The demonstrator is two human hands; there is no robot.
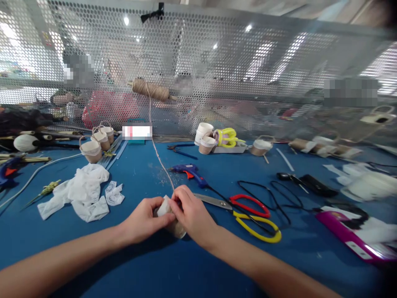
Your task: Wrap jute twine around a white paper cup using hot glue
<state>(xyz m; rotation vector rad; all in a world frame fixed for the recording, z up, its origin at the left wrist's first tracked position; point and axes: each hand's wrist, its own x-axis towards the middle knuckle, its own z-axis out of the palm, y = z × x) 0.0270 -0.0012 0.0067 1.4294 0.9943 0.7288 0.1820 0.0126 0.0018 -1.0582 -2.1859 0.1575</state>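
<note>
My left hand is closed around a small pot with a whitish top, tilted and mostly covered by my fingers. On its other side, my right hand pinches a strand of twine close against the pot. The strand runs up to a spool of brown twine mounted at the perforated metal panel. Just beyond my hands lies a blue glue gun. Scissors with one red and one yellow handle lie right beside my right hand.
White lace cloth lies left on the blue table. Several small handled buckets stand along the back. Pliers, yellow-handled scissors, a black cord and a purple power strip are also there.
</note>
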